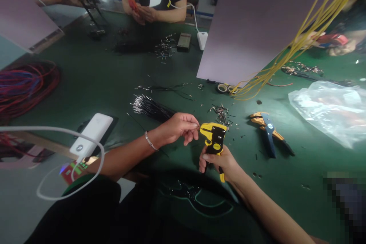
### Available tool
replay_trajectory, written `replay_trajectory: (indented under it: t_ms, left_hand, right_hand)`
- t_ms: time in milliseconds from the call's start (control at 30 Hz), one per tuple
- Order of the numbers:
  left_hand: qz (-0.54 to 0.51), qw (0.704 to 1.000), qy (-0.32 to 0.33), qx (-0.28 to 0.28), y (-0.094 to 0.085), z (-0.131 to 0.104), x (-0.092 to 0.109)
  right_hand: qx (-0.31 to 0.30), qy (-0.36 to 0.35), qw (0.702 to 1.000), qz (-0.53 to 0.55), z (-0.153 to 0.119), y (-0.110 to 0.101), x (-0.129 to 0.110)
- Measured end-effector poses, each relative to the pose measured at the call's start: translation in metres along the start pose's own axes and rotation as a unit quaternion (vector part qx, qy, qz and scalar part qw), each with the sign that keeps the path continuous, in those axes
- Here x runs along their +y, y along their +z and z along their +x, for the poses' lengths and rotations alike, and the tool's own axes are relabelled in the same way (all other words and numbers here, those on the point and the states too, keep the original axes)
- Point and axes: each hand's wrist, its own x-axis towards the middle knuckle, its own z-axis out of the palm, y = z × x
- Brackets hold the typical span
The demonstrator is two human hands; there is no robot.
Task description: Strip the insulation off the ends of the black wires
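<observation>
My right hand (219, 160) grips a yellow and black wire stripper (215, 137) by its handles, with its jaws turned up and to the left. Close to those jaws, my left hand (183, 126) is pinched around what looks like a thin dark wire, mostly hidden by the fingers. Behind the left hand lies a bundle of black wires (154, 107) with bright stripped ends fanning to the left. A small heap of cut wire scraps (221, 113) lies just beyond the stripper.
A blue and yellow wire stripper (268, 129) and a clear plastic bag (331, 110) lie to the right. Yellow wires (297, 51) hang over a grey panel (243, 19). Left are a white power bank (94, 131) and red-blue wire coils (25, 87). Co-workers' hands (144, 13) show across the table.
</observation>
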Motion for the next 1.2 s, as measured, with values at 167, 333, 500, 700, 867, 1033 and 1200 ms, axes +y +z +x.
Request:
replay_trajectory:
  t_ms: [167, 333, 500, 700, 867, 1033, 1200]
  left_hand:
    - [-0.002, 1.000, 0.002, 0.003, -0.0006, 0.0008, -0.0010]
    - [0.001, 1.000, 0.008, 0.003, -0.0010, 0.0009, -0.0014]
    - [0.000, 1.000, 0.010, 0.004, -0.0007, 0.0008, -0.0020]
    - [0.001, 1.000, 0.015, -0.003, -0.0006, 0.0009, -0.0037]
    - [0.007, 1.000, 0.018, 0.002, -0.0004, 0.0000, -0.0029]
    - [0.008, 1.000, 0.017, -0.008, 0.0006, -0.0004, -0.0030]
    - [0.006, 0.999, 0.033, -0.002, 0.0022, 0.0005, -0.0054]
  right_hand:
    - [-0.002, -0.003, 1.000, 0.006, 0.0003, 0.0001, 0.0020]
    - [0.005, 0.003, 1.000, 0.019, -0.0011, 0.0010, 0.0026]
    - [0.022, 0.006, 0.999, 0.034, -0.0019, 0.0018, 0.0018]
    - [0.032, -0.005, 0.998, 0.045, -0.0019, -0.0004, 0.0051]
    - [0.031, -0.012, 0.998, 0.052, -0.0018, 0.0011, 0.0057]
    - [0.044, -0.023, 0.997, 0.052, -0.0018, 0.0045, 0.0068]
    - [0.056, -0.036, 0.997, 0.049, -0.0014, 0.0093, 0.0071]
